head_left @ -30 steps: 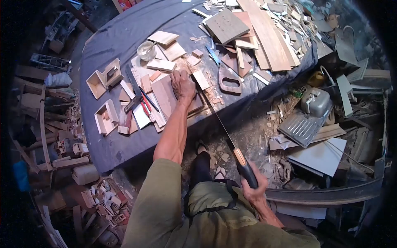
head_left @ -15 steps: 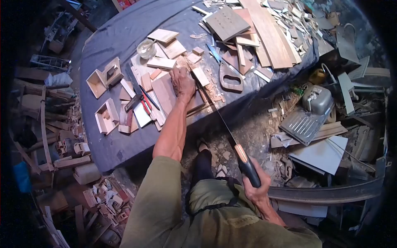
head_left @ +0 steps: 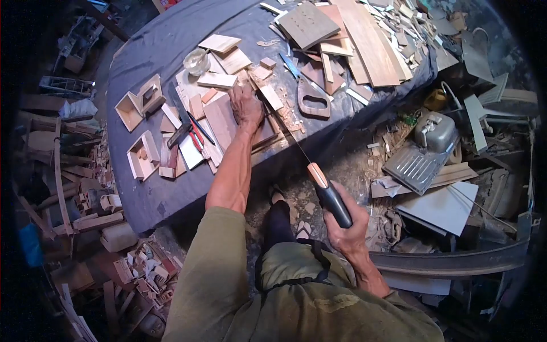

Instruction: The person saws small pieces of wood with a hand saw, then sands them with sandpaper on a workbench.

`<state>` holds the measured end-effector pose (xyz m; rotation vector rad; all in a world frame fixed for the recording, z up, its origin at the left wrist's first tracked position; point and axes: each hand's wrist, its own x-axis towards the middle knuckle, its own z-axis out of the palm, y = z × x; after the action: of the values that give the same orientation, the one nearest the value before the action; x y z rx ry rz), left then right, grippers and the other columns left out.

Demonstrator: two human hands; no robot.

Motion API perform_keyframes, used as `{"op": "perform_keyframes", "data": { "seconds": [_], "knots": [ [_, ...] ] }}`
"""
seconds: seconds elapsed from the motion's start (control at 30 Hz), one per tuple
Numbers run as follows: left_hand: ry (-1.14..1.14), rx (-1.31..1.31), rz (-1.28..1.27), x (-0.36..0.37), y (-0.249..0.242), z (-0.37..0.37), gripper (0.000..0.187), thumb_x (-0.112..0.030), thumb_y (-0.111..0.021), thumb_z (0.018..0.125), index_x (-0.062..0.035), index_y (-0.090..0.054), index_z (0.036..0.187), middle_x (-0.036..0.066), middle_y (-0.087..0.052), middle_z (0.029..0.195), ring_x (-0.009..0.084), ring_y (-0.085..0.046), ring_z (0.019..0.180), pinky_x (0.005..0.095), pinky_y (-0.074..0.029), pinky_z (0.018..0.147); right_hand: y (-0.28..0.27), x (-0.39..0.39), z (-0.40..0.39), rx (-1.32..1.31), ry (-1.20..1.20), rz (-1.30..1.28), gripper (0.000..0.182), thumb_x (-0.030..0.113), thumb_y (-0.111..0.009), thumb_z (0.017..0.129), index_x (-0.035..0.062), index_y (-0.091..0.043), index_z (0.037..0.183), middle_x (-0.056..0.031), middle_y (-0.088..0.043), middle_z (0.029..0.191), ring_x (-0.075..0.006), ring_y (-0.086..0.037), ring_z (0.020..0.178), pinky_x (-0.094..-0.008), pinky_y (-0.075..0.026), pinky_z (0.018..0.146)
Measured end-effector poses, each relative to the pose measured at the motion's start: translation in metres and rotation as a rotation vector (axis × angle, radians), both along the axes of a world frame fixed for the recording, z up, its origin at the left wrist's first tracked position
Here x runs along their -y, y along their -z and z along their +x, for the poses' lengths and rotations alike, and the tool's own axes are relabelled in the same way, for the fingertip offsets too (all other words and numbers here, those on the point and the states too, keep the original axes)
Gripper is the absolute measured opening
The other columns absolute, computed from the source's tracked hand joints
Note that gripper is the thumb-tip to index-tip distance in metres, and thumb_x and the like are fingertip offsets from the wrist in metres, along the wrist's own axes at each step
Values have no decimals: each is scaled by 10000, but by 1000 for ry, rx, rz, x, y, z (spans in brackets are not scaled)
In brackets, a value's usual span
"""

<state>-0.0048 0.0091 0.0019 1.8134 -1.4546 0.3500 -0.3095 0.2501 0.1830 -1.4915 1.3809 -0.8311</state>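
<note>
My right hand is wrapped round the black and tan handle of a handsaw. Its thin dark blade runs up and left to the wood beside my left hand. My left hand bears down on a brown wooden board, fingers bent over its far part. Where the blade meets the wood is partly hidden by that hand. Just right of the blade lies a pale wood block, with sawdust around it. Left of the board are red-handled pliers and a hammer.
A second handsaw lies right of the sawdust. Small open wooden boxes stand at left, a glass jar behind. Long planks and offcuts fill the table's far right. A metal sink sits on the floor at right.
My right hand and the handsaw have moved up and to the left, pushing the blade further forward past my left hand. My left hand stays on the board; the view has shifted slightly.
</note>
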Motion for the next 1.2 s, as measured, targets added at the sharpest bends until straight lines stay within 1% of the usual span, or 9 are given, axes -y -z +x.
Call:
{"op": "perform_keyframes", "data": {
  "seconds": [0.13, 0.4, 0.53, 0.57, 0.67, 0.8, 0.87, 0.97, 1.2],
  "knots": [
    [-13, -31, 45, 2, -5, 0, 184, -116, -619, 855, -14, -683, 995, 240, -600, 1051, 423, -529, 1063, 488, -431, 948, 10, -19, -14, 89, 14, -269, 542, -24, -631, 800, 3, -601, 1340, -93, -668, 779, -111, -634, 665, -283, -510, 597],
    [-38, -76, 93, -6, -9, -6, 224, 5, -581, 745, 17, -680, 945, 245, -584, 1022, 428, -540, 1016, 483, -446, 937, 4, -9, -5, 2, 27, -123, 566, 0, -653, 787, 22, -598, 1350, -119, -691, 806, -118, -660, 669, -270, -521, 626],
    [9, -22, -5, -4, -5, -3, 188, 2, -583, 751, 7, -670, 918, 240, -574, 1006, 415, -536, 1006, 493, -441, 908, -2, -18, -11, -9, 29, -252, 561, -27, -654, 766, 17, -619, 1325, -120, -681, 792, -126, -659, 654, -272, -521, 617],
    [16, -43, 26, -6, -6, -2, 216, 2, -581, 762, 16, -678, 955, 252, -593, 1107, 422, -537, 1055, 490, -438, 956, -6, -12, -4, -37, 11, -214, 565, -39, -650, 761, 19, -624, 1322, -119, -667, 773, -126, -647, 630, -273, -520, 607],
    [12, -37, -40, -2, 2, 0, 249, -7, -586, 775, 19, -685, 1002, 266, -587, 1242, 427, -533, 1119, 475, -429, 1012, 3, -14, -9, -54, 28, -102, 534, -21, -661, 764, -37, -626, 1297, -160, -730, 1012, -187, -712, 894, -282, -540, 789],
    [-7, 5, 23, -6, 3, -2, 169, -58, -614, 832, -16, -681, 981, 216, -589, 1039, 406, -522, 1024, 489, -422, 928, 36, -14, -15, 187, 232, 17, 509, -54, -632, 793, -2, -643, 1300, -54, -679, 922, -92, -616, 767, -240, -500, 677],
    [24, 41, 18, -4, 3, 1, 154, -53, -605, 834, -26, -679, 966, 213, -585, 1022, 399, -519, 1020, 486, -422, 923, 35, -9, -24, 258, 249, 121, 509, -29, -664, 793, 1, -647, 1301, -59, -681, 910, -102, -616, 764, -249, -513, 700],
    [-33, -19, 16, 0, 3, -5, 150, -80, -610, 833, -31, -684, 954, 209, -595, 1052, 398, -522, 1056, 494, -420, 947, 40, -16, -22, 72, 150, -112, 520, 5, -704, 796, 13, -641, 1312, -71, -691, 895, -113, -646, 786, -274, -522, 701],
    [-31, 18, 44, 0, 4, 2, 178, -112, -627, 851, -17, -694, 987, 232, -600, 1074, 412, -530, 1061, 491, -425, 950, 19, -59, -39, -39, 40, -193, 528, -23, -654, 815, 8, -608, 1340, -166, -749, 940, -163, -738, 850, -269, -550, 748]
  ]
}}
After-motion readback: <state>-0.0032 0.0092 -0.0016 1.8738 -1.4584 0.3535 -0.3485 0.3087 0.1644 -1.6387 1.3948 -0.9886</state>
